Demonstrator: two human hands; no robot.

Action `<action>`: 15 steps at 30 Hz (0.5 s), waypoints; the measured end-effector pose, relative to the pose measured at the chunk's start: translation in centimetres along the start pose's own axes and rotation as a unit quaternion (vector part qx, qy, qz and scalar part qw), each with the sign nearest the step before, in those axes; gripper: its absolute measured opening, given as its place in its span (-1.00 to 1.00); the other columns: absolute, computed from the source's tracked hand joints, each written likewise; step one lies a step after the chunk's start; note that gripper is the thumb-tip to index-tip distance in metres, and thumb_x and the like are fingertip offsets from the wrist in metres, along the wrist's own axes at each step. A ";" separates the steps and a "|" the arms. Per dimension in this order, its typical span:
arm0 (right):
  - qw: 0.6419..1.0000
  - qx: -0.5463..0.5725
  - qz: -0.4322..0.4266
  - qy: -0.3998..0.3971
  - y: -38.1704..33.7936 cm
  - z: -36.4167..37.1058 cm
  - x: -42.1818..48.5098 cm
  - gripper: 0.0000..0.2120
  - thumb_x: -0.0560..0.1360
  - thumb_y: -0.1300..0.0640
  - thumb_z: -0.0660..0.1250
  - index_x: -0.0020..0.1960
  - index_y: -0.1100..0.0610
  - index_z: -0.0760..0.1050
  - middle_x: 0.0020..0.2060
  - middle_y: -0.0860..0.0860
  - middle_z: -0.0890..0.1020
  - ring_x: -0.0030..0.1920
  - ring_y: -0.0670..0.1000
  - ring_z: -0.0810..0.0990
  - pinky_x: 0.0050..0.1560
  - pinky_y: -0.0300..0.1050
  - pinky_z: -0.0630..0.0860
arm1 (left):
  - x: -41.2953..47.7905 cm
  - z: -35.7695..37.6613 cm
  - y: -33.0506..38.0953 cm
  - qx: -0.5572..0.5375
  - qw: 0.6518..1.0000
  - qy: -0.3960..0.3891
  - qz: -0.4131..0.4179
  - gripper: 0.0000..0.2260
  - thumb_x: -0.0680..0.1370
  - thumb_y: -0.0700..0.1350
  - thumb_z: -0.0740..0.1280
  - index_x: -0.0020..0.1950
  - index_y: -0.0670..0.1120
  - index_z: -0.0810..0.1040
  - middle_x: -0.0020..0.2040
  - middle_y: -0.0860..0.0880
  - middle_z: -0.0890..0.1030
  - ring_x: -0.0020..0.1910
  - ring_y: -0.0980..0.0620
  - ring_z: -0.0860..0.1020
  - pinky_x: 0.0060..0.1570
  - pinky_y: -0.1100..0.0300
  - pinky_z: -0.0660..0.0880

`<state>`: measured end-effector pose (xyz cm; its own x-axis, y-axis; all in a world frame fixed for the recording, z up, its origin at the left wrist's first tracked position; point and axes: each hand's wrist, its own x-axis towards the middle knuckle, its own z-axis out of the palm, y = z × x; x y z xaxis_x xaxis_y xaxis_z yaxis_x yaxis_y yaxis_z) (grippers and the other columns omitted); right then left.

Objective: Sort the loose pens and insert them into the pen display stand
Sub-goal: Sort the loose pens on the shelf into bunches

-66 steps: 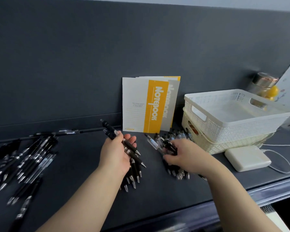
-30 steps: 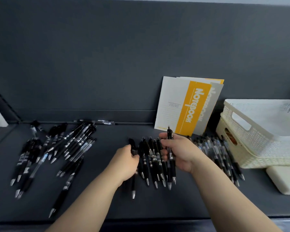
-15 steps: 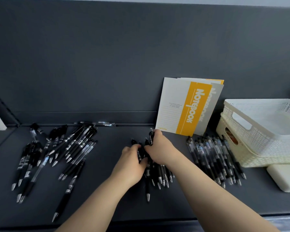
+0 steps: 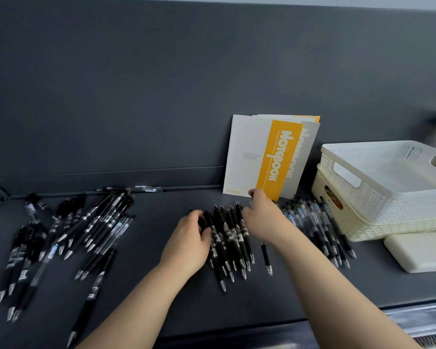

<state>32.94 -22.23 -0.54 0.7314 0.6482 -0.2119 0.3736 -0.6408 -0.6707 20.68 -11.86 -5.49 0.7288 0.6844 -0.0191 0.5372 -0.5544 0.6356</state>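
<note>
Pens are all lying loose on the dark shelf, in three groups placed off the notebook, which is leaning on the back wall.

- middle pen pile: lying just in front-left of the notebook, tips pointing at the front edge
- left hand: fingers and thumb curling round the leftmost pens of that pile
- right hand: resting on the pile's right side, directly in front of the notebook. Fingers are hidden behind the hand, so I cannot tell the grip; one fingertip is nearly touching the notebook's bottom edge
- stray pen: lying apart, just right of the pile
- right pen pile: sitting front-right of the notebook, crowding the stacked baskets
- left pen pile: sprawling far left of the notebook, loosely fanned
- lone pen: lying along the wall seam, left of the notebook

Open room: bare shelf is showing between the left and middle piles, plus a strip running from the middle pile's tips to the front edge.
</note>
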 end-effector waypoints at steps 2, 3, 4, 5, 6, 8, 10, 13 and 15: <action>0.998 -0.051 0.011 0.019 1.6 -1.4 -0.3 -0.71 0.56 0.27 0.10 0.27 0.21 0.25 -0.07 0.10 0.47 -0.20 0.07 0.46 -0.44 -0.24 0.24 | 0.2 0.2 0.5 0.024 1.000 -0.004 0.007 -0.58 0.58 0.03 0.22 0.42 -0.01 0.29 0.23 -0.05 0.41 0.12 -0.03 0.48 0.03 0.13 0.44; 0.997 -0.069 0.015 0.035 2.4 -1.9 -0.4 -0.73 0.55 0.27 0.11 0.24 0.23 0.29 0.01 0.16 0.49 -0.15 0.11 0.46 -0.42 -0.23 0.24 | 0.4 0.3 0.8 0.037 0.999 -0.006 0.008 -0.57 0.58 0.05 0.23 0.42 0.00 0.29 0.27 -0.05 0.38 0.20 -0.05 0.44 0.08 0.09 0.45; 0.995 -0.085 0.020 0.055 3.1 -2.6 -0.5 -0.75 0.54 0.26 0.12 0.22 0.24 0.33 0.07 0.22 0.50 -0.12 0.14 0.47 -0.38 -0.21 0.26 | 0.6 0.4 1.2 0.050 0.999 -0.008 0.007 -0.56 0.57 0.06 0.23 0.43 0.00 0.28 0.30 -0.05 0.34 0.26 -0.06 0.39 0.13 0.06 0.44; 0.992 -0.101 0.025 0.077 3.9 -3.2 -0.5 -0.78 0.54 0.26 0.14 0.18 0.24 0.37 0.09 0.25 0.50 -0.07 0.16 0.49 -0.30 -0.18 0.27 | 0.8 0.5 1.4 0.060 0.998 -0.011 0.006 -0.54 0.57 0.07 0.23 0.43 0.01 0.26 0.33 -0.05 0.30 0.31 -0.07 0.33 0.16 0.05 0.43; 0.988 -0.118 0.029 0.099 4.5 -3.8 -0.5 -0.82 0.53 0.26 0.15 0.12 0.22 0.39 0.07 0.25 0.51 -0.01 0.19 0.49 -0.24 -0.17 0.24 | 1.0 0.6 1.7 0.065 0.998 -0.016 0.004 -0.53 0.56 0.07 0.24 0.44 0.01 0.25 0.35 -0.05 0.27 0.34 -0.07 0.27 0.19 0.06 0.40; 0.980 -0.136 0.051 0.134 5.7 -5.0 -0.4 -0.84 0.53 0.25 0.16 0.09 0.22 0.40 0.03 0.24 0.51 -0.01 0.18 0.48 -0.17 -0.15 0.23 | 1.0 1.0 2.2 0.069 0.997 -0.029 0.003 -0.52 0.56 0.07 0.24 0.45 0.01 0.25 0.39 -0.04 0.21 0.38 -0.07 0.19 0.23 0.09 0.34; 0.973 -0.159 0.075 0.149 6.8 -5.3 0.0 -0.82 0.52 0.23 0.16 0.10 0.24 0.40 0.04 0.23 0.49 -0.05 0.15 0.46 -0.13 -0.12 0.30 | 0.8 1.3 2.4 0.066 0.997 -0.041 -0.001 -0.52 0.56 0.07 0.25 0.45 0.01 0.25 0.44 -0.04 0.15 0.42 -0.07 0.12 0.25 0.10 0.30; 0.964 -0.204 0.045 0.165 8.0 -4.7 0.4 -0.88 0.47 0.30 0.16 -0.24 0.19 0.30 -0.06 0.21 0.47 0.04 0.20 0.47 -0.12 -0.12 0.24 | 0.3 1.6 2.6 0.072 0.996 -0.048 -0.007 -0.52 0.55 0.07 0.26 0.44 0.02 0.26 0.49 -0.05 0.08 0.47 -0.09 0.04 0.30 0.05 0.28; 0.964 -0.193 0.029 0.180 8.5 -4.2 0.4 -0.69 0.42 0.37 0.17 -0.36 0.10 0.14 -0.19 0.15 0.40 0.00 0.21 0.46 -0.15 -0.13 0.20 | 0.0 1.5 2.6 0.070 0.996 -0.050 -0.009 -0.52 0.55 0.07 0.26 0.44 0.02 0.26 0.50 -0.05 0.06 0.48 -0.08 0.00 0.30 0.05 0.28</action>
<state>38.81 -29.19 -3.35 0.8822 0.4663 0.0649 0.4593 -0.8222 -0.3362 22.73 -13.97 -5.03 0.7532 0.6484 -0.1104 0.5996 -0.6078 0.5207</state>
